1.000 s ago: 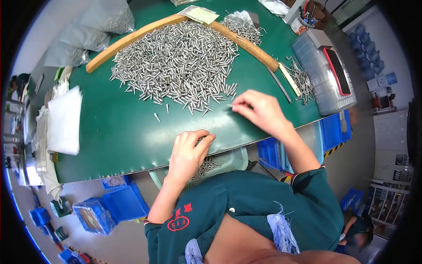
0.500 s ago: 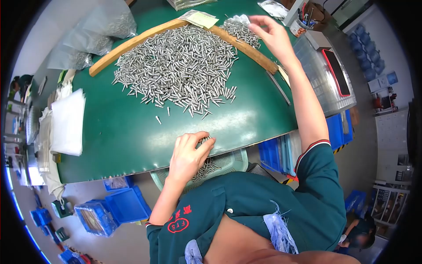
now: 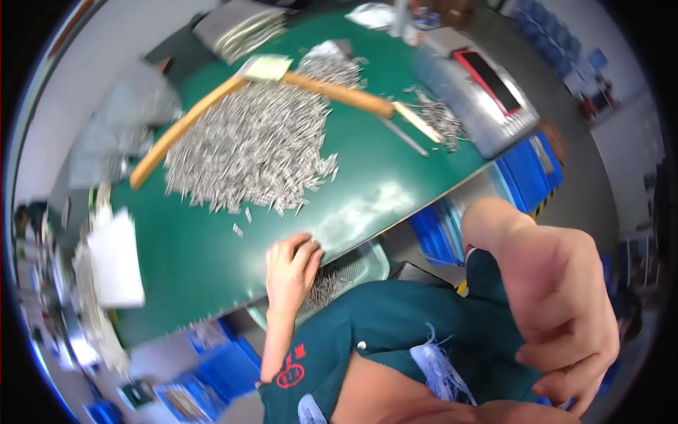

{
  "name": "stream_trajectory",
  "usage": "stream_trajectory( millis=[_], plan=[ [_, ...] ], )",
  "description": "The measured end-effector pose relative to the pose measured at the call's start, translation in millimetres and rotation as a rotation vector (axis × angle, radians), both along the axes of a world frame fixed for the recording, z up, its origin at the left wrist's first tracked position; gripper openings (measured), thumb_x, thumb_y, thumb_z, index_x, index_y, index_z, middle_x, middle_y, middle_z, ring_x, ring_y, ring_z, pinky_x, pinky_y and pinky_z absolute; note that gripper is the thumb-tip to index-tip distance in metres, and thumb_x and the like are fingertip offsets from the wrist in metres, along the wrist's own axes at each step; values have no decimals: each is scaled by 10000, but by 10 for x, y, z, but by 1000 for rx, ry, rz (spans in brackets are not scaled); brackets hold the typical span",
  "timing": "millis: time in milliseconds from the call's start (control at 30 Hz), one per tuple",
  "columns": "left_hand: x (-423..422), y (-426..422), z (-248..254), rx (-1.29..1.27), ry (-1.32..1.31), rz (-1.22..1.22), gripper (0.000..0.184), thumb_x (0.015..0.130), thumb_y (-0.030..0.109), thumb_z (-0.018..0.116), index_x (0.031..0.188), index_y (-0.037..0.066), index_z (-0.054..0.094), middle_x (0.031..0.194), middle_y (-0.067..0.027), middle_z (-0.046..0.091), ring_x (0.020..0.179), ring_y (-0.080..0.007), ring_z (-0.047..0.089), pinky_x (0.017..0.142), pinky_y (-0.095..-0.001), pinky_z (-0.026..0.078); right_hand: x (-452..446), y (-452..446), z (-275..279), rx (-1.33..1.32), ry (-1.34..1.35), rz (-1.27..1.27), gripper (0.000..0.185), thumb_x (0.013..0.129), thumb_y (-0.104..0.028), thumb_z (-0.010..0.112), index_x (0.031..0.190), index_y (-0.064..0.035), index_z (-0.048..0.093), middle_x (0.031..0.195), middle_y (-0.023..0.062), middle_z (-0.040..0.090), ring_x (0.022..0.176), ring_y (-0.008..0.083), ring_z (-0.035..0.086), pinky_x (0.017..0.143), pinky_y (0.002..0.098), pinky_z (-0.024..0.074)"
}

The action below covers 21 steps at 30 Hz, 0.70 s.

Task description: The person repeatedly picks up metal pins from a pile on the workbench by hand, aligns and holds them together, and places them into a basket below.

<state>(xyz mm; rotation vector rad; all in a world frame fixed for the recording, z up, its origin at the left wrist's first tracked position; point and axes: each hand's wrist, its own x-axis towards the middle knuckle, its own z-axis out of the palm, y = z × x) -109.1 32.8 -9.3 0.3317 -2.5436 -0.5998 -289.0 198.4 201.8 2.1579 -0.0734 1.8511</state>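
Two hands showed, both blurred. The right hand, large and close to the camera, covered part of the shirt; its fingers were curled, and whether they held anything could not be told. The left hand had its fingers bent loosely down, their undersides hidden, so its hold could not be made out either. Blur ran the pile of metal pieces together, though a couple of strays stood out singly.

That pile lay on the green table, beyond the left hand and well apart from the right hand, which hung clear of the table. More pieces sat in a pale green basket under the front edge, partly behind the left wrist and the shirt.

Wooden strips bounded the pile's far side. Bare surface ran between pile and front edge, and rightward to a plastic box bearing a red-edged phone.
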Motion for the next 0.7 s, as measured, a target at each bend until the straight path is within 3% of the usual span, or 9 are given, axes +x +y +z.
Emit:
stream_trajectory(
  millis=[233, 367, 567, 633, 667, 700],
  plan=[
    [21, -4, -77, -52, -17, -15, 195, 835, 125, 744, 1020, 98, 688, 1117, -79, 643, 989, -289, 583, 876, -404, 434, 71, 477, -34, -173, -49, -274, 100, 866, -59, 633, 932, -58, 708, 749, 0, 606, 589, 98, 580, 480, 225, 388],
    [13, 13, -78, -82, -16, -7, 210, 840, 116, 736, 1046, 96, 705, 1122, -94, 638, 990, -286, 579, 872, -405, 434, 109, 597, -78, -210, -73, -353, 49, 841, -20, 626, 853, -50, 663, 716, 16, 564, 590, 112, 551, 480, 238, 384],
    [31, 7, -83, -125, -56, -18, 214, 858, 111, 713, 1071, 91, 715, 1124, -95, 636, 974, -293, 566, 862, -410, 436, -121, 376, -236, -235, -138, -304, 57, 921, -172, 631, 909, -116, 640, 775, 8, 572, 569, 120, 521, 475, 244, 358],
    [15, 24, -65, -117, -50, -23, 188, 872, 111, 695, 1057, 78, 712, 1124, -101, 635, 984, -298, 567, 870, -414, 437, -193, 215, -356, -180, -224, -301, 227, 926, -352, 654, 915, -126, 642, 782, -4, 588, 545, 108, 509, 454, 247, 367],
    [14, 26, -81, -105, -50, -9, 179, 874, 110, 693, 1049, 73, 710, 1123, -102, 634, 992, -300, 568, 876, -415, 438, -236, 94, -451, -132, -298, -303, 382, 915, -504, 676, 905, -123, 648, 777, -15, 600, 524, 94, 501, 433, 249, 380],
    [30, 17, -101, -95, -49, 4, 171, 875, 110, 691, 1040, 68, 707, 1121, -103, 634, 1001, -301, 569, 882, -416, 438, -319, -15, -595, -55, -287, -353, 364, 911, -483, 692, 918, -124, 636, 794, -15, 610, 527, 85, 501, 438, 242, 389]
  ],
)
